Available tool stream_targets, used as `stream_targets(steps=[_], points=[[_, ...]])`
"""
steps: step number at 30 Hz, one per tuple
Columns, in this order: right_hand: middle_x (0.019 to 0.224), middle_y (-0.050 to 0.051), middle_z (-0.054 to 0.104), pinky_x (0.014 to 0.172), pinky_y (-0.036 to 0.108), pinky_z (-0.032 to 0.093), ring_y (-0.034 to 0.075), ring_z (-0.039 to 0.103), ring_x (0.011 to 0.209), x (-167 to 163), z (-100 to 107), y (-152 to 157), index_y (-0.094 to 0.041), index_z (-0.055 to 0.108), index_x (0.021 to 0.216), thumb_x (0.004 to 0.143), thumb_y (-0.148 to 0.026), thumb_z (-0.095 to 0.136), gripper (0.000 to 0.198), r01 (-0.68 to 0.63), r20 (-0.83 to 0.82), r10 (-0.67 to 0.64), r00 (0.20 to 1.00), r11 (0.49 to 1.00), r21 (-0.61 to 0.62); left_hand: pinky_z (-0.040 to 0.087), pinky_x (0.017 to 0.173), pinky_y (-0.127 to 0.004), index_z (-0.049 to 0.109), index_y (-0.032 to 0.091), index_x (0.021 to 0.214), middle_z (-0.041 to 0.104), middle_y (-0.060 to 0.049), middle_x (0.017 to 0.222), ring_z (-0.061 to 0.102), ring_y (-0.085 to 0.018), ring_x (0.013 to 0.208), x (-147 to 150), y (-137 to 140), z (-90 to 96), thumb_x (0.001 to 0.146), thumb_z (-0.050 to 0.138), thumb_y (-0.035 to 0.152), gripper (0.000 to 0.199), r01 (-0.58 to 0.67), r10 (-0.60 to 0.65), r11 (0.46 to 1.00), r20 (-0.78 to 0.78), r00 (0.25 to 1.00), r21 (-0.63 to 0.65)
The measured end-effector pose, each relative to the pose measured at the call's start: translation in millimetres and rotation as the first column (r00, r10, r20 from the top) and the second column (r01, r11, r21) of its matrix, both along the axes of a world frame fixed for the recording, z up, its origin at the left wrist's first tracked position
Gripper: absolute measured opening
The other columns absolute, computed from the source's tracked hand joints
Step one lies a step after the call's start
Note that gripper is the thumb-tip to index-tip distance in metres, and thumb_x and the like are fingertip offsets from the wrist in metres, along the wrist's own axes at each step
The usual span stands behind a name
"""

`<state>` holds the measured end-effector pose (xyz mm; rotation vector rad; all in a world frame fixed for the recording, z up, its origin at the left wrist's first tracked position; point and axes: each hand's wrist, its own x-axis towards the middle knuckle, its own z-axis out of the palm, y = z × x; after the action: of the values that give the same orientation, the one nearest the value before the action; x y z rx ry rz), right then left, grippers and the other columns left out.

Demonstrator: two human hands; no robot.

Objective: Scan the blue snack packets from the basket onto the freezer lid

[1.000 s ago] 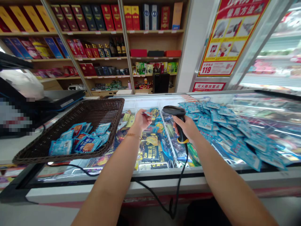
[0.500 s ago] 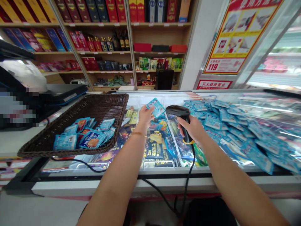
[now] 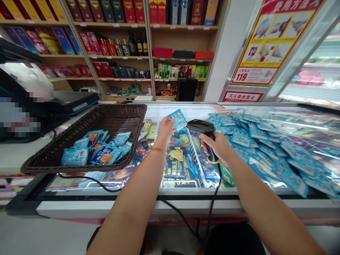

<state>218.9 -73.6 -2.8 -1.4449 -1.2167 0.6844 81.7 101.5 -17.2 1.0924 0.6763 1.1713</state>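
My left hand (image 3: 166,128) pinches a light-blue snack packet (image 3: 177,120) by its left edge, above the freezer. Just to the right, my right hand (image 3: 216,144) is wrapped round the handle of a black barcode scanner (image 3: 201,125). The scanner's head points left at the packet, with a small space between them. A large pile of similar blue packets (image 3: 241,138) lies on the right side of the freezer top. At the left, a brown wicker basket (image 3: 79,122) holds several blue packets (image 3: 75,156), some showing orange and dark-blue fronts.
Below my hands, the chest freezer (image 3: 186,203) holds bagged frozen goods (image 3: 175,164) parted by a white wire divider. The scanner's black cable (image 3: 212,203) hangs over its front edge. Dark counter equipment (image 3: 74,102) stands at the left; stocked shelves (image 3: 119,56) line the back.
The packet in my left hand has turned slightly and now sits a little nearer the scanner head. My right hand and the scanner stay nearly still; the view has shifted slightly.
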Motion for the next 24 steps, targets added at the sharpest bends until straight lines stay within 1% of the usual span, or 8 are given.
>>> stream_targets(steps=[3,10,13,17,20,24], points=[[0.054,-0.002,0.059,0.041,0.026,0.042,0.012,0.053,0.038,0.0,1.3,-0.9,-0.020,0.054,0.077,0.083,-0.056,0.068,0.040,-0.001,0.017,0.001,1.000,1.000,-0.021,0.049,0.065,-0.022,0.065,0.021,0.098,0.066,0.003,0.073,0.061,-0.010,0.064,1.0,0.5,-0.6,0.072,0.074,0.026,0.028,0.001,-0.001,1.000,0.007,1.000,-0.003],[0.048,-0.001,0.057,0.043,0.026,0.043,0.013,0.053,0.038,2.9,3.1,-2.8,-0.020,0.053,0.071,0.087,-0.058,0.063,0.042,-0.008,0.062,0.010,0.998,1.000,-0.029,0.052,0.068,-0.025,0.066,0.021,0.097,0.066,0.002,0.073,0.063,-0.012,0.068,1.1,2.0,-0.8,0.071,0.074,0.024,0.027,0.001,-0.001,1.000,0.042,0.999,-0.008],[0.050,-0.002,0.057,0.042,0.026,0.043,0.012,0.053,0.037,3.4,0.7,-1.0,-0.020,0.053,0.074,0.086,-0.057,0.065,0.040,-0.009,0.026,0.009,1.000,1.000,-0.017,0.053,0.069,-0.025,0.066,0.020,0.096,0.067,0.001,0.076,0.064,-0.012,0.069,0.5,1.9,-2.0,0.070,0.075,0.024,0.027,0.014,-0.014,1.000,0.048,0.999,-0.011],[0.053,-0.002,0.058,0.038,0.025,0.043,0.012,0.052,0.037,5.2,-0.8,3.4,-0.020,0.053,0.077,0.084,-0.056,0.068,0.039,-0.003,-0.065,0.004,0.998,1.000,0.013,0.055,0.075,-0.028,0.065,0.020,0.092,0.068,0.001,0.079,0.065,-0.013,0.075,5.3,-0.7,-4.8,0.067,0.077,0.024,0.028,0.045,-0.043,0.999,0.087,0.995,-0.017],[0.056,-0.002,0.059,0.036,0.024,0.042,0.011,0.052,0.037,13.4,7.7,3.1,-0.021,0.051,0.075,0.082,-0.053,0.071,0.038,0.074,-0.168,-0.073,0.983,0.997,-0.003,0.056,0.078,-0.030,0.063,0.019,0.085,0.066,0.001,0.077,0.063,-0.012,0.072,20.2,-4.2,-3.4,0.066,0.077,0.019,0.024,0.042,-0.037,0.998,0.083,0.996,-0.056],[0.052,-0.001,0.058,0.035,0.024,0.043,0.011,0.051,0.037,44.2,28.5,-13.1,-0.020,0.053,0.073,0.082,-0.050,0.072,0.036,0.198,-0.225,-0.204,0.953,0.979,-0.047,0.056,0.079,-0.032,0.064,0.018,0.084,0.063,0.002,0.072,0.060,-0.010,0.065,59.6,-13.6,8.1,0.068,0.071,0.011,0.019,0.082,-0.084,0.992,-0.018,0.996,-0.101]])
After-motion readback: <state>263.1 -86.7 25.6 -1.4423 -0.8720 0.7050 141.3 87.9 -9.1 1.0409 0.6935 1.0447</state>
